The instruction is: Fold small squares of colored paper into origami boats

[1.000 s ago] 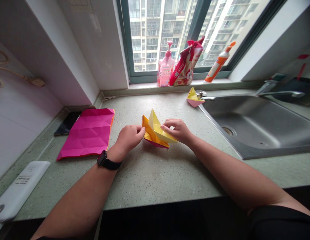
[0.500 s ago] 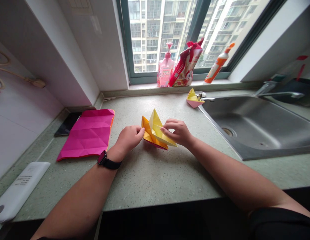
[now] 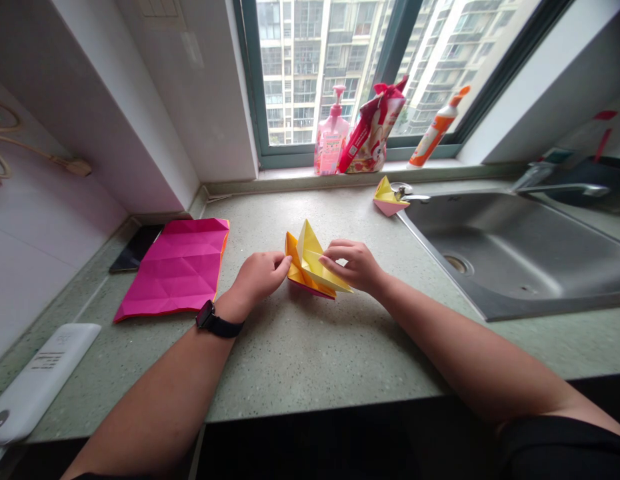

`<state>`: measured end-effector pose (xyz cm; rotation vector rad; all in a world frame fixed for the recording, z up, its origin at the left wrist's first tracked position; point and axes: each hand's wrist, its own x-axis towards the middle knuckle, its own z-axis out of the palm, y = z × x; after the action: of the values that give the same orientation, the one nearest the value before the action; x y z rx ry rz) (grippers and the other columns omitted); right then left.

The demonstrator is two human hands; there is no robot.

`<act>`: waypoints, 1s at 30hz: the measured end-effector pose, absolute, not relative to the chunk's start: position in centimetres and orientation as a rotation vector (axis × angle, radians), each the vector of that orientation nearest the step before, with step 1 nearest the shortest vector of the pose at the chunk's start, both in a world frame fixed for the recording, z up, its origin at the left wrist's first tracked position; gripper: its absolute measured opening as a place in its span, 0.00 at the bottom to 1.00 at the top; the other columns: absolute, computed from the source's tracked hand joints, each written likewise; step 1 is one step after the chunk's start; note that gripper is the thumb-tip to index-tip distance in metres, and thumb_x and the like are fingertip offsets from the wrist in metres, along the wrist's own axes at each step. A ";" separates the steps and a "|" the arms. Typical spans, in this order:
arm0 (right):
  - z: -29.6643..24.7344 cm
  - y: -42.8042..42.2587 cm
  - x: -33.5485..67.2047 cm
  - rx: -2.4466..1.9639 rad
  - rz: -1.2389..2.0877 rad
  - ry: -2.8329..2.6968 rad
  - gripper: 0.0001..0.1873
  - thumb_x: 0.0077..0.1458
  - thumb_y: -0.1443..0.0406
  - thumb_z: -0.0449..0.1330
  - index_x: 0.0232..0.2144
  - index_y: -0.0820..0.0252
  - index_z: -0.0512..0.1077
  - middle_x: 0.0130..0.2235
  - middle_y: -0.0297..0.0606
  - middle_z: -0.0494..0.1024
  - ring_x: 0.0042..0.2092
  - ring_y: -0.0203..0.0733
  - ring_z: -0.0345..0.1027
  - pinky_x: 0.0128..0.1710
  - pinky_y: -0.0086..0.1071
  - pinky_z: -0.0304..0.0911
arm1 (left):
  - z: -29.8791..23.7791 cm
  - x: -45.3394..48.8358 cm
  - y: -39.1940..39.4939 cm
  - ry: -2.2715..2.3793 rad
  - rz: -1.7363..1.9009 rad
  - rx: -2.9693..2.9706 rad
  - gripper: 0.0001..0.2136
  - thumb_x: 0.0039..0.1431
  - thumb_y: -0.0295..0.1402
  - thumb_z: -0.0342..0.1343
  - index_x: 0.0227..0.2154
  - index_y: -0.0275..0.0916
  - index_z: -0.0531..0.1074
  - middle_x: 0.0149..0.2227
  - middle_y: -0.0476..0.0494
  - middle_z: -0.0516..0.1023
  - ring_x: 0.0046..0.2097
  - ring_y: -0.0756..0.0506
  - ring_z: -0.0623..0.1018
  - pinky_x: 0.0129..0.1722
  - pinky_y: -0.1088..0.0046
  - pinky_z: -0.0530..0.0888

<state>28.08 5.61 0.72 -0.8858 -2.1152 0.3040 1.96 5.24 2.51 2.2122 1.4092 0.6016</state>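
Observation:
Between my hands, over the middle of the counter, are two folded paper boats set against each other. My left hand [image 3: 264, 272] pinches the left edge of the orange paper boat [image 3: 310, 283], which shows magenta along its underside. With thumb and fingers, my right hand [image 3: 354, 264] grips the right side of the pale yellow paper boat [image 3: 314, 257]. The yellow boat sits partly inside the orange one, its tall point standing up. A smaller yellow and pink paper boat [image 3: 389, 199] rests by the sink's far left corner.
Creased magenta paper [image 3: 177, 270] lies at the left, partly over a dark flat object [image 3: 133, 252]. A white power bank [image 3: 40, 380] is near the front left. The steel sink [image 3: 520, 253] is at the right. A pump bottle [image 3: 331, 137], red bag [image 3: 373, 130] and orange-capped bottle [image 3: 435, 133] line the windowsill.
The yellow boat has shifted slightly left and down into the orange boat, my right hand moving with it. My left hand has barely moved.

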 end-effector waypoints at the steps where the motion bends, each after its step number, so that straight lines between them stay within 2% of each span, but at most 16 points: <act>1: 0.7 5.6 28.1 -0.870 0.298 -2.119 0.20 0.72 0.57 0.59 0.28 0.56 0.77 0.28 0.35 0.75 0.30 0.37 0.66 0.33 0.36 0.61 | 2.5 2.0 5.2 1.395 0.611 2.229 0.19 0.72 0.41 0.48 0.27 0.39 0.74 0.27 0.46 0.79 0.30 0.46 0.73 0.32 0.68 0.58; 6: 0.6 5.7 28.1 -0.847 0.332 -2.150 0.19 0.71 0.58 0.61 0.28 0.58 0.77 0.28 0.33 0.75 0.28 0.35 0.66 0.31 0.32 0.61 | 2.0 1.9 5.4 1.337 0.616 2.284 0.19 0.74 0.40 0.48 0.27 0.39 0.73 0.27 0.46 0.79 0.30 0.46 0.73 0.32 0.68 0.60; 12: 0.6 5.8 28.1 -0.914 0.426 -2.175 0.13 0.68 0.58 0.65 0.32 0.57 0.80 0.32 0.35 0.80 0.31 0.36 0.71 0.34 0.32 0.66 | 1.2 1.8 6.1 1.290 0.559 2.296 0.18 0.74 0.39 0.48 0.28 0.39 0.73 0.29 0.45 0.79 0.31 0.46 0.74 0.33 0.68 0.62; 15: 0.4 6.0 28.1 -0.923 0.424 -2.181 0.09 0.66 0.58 0.66 0.39 0.57 0.82 0.32 0.35 0.80 0.32 0.36 0.71 0.35 0.33 0.67 | 1.0 1.6 6.3 1.289 0.550 2.297 0.18 0.74 0.39 0.48 0.29 0.39 0.74 0.30 0.45 0.81 0.32 0.45 0.75 0.34 0.69 0.63; 18: 0.2 6.0 28.0 -0.904 0.416 -2.175 0.10 0.66 0.58 0.68 0.45 0.57 0.83 0.35 0.36 0.83 0.33 0.37 0.73 0.36 0.33 0.68 | 0.9 1.5 6.4 1.289 0.536 2.297 0.18 0.75 0.39 0.47 0.30 0.40 0.75 0.32 0.44 0.82 0.33 0.45 0.76 0.35 0.68 0.65; 25: 0.1 5.7 27.9 -0.884 0.415 -2.176 0.10 0.69 0.62 0.63 0.47 0.55 0.85 0.38 0.38 0.87 0.35 0.38 0.77 0.36 0.34 0.70 | 1.5 1.6 6.1 1.265 0.532 2.248 0.24 0.78 0.42 0.40 0.30 0.40 0.75 0.30 0.45 0.80 0.33 0.44 0.77 0.37 0.68 0.67; 30: -0.2 5.9 27.9 -0.902 0.384 -2.166 0.09 0.67 0.63 0.64 0.44 0.55 0.85 0.38 0.38 0.87 0.35 0.39 0.78 0.37 0.34 0.71 | 1.5 1.8 6.0 1.308 0.500 2.260 0.22 0.76 0.43 0.45 0.31 0.40 0.77 0.32 0.44 0.82 0.34 0.43 0.78 0.35 0.68 0.65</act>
<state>27.95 5.91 -0.18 -0.9017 -2.1665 0.3839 1.77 5.99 1.50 2.2601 1.3084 0.5005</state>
